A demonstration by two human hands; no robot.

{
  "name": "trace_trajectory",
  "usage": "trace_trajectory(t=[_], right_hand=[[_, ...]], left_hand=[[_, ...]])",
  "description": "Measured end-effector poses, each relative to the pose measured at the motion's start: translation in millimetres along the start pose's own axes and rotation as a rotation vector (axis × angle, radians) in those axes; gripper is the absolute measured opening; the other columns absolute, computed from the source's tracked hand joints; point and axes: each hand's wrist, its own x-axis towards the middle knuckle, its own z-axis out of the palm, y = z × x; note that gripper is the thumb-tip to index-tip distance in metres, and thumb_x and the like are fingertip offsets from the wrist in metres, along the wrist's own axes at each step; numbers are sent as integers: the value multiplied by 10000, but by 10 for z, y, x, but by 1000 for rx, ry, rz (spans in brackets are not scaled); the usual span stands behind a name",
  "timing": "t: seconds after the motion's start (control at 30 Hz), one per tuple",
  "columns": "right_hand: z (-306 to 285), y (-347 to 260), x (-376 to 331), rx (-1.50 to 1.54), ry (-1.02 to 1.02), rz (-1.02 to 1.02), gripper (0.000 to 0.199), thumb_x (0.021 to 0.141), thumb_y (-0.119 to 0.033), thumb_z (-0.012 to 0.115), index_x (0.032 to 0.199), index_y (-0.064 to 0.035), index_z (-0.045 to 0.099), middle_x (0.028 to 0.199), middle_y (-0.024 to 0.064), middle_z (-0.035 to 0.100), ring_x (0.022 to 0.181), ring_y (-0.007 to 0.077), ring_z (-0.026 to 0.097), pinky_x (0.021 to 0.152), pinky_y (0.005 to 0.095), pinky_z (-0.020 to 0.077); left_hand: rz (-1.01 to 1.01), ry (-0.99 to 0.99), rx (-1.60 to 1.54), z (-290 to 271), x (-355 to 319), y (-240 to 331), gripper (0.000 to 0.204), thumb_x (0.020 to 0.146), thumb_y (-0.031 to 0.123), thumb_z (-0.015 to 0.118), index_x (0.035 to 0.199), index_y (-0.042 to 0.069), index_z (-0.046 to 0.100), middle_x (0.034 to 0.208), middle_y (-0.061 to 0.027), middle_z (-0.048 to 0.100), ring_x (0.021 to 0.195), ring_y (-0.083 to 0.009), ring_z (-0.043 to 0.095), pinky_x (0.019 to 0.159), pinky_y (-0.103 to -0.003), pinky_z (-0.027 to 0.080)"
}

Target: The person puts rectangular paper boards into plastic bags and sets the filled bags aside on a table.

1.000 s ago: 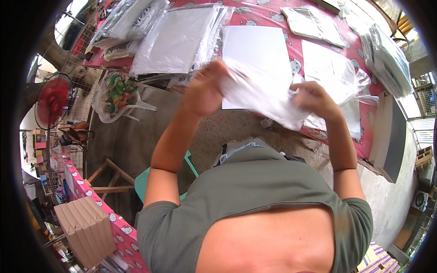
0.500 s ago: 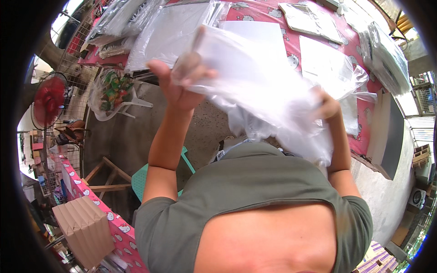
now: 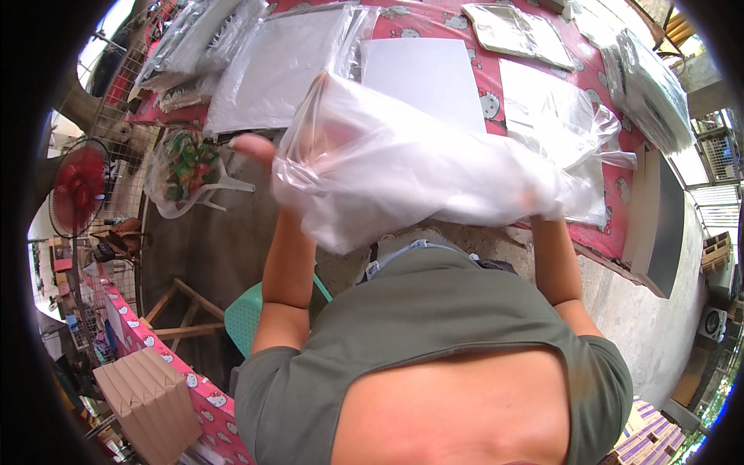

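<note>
Stretching between both hands, a thin, wrinkled, see-through plastic bag (image 3: 418,167) hangs over the front edge of the pink-covered table (image 3: 488,77)! The left hand (image 3: 302,159) has its thumb spread wide, fingers sheathed in film; the right hand (image 3: 539,203) blurs behind plastic, its fingers impossible to read. Beyond: a smooth, straight-edged white sheet (image 3: 422,77). Grey floor (image 3: 209,240) opens leftward.

Well back from the left hand (image 3: 297,157) and right hand (image 3: 541,204) sits a dark grey-green top (image 3: 457,310) (plain cloth, lightly creased) with a wide, scooped neckline (image 3: 465,349). Its short sleeves (image 3: 267,380) end above the elbows (image 3: 284,298); nearer the hands, a light-blue strip of cloth (image 3: 422,245) shows beyond its lower edge.
</note>
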Motion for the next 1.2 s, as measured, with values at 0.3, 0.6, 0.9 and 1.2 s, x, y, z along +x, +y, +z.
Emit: trace_trajectory(t=[0.3,0.6,0.9,1.2], right_hand=[[314,-372,73,-298,217,181,189,852,-206,516,850,-19,540,688,-3,522,594,68,481,514,230,402],[258,185,130,-1054,609,-14,259,691,-157,654,868,23,596,760,138,623,648,217,592,595,314,449],[500,-23,155,-783,593,123,174,754,-111,561,806,44,618,621,43,591,573,102,539,495,245,398],[435,-186,-408,89,354,230,252,754,-49,588,994,18,546,867,108,601,662,163,594,588,282,506]], left_hand=[[-150,395,-205,-316,-251,-312,122,831,170,552,831,53,583,841,-95,619,682,-171,587,655,-307,470],[-128,1077,961,-354,-517,-1114,182,806,180,588,757,19,518,969,-136,589,659,-104,563,469,-235,442],[-272,1064,1017,-189,-461,-898,197,790,154,603,716,-3,511,1044,-212,558,418,-100,505,339,-229,365],[-247,968,426,135,-768,-520,77,794,73,577,773,23,523,752,-32,556,573,-50,490,485,-181,389]])
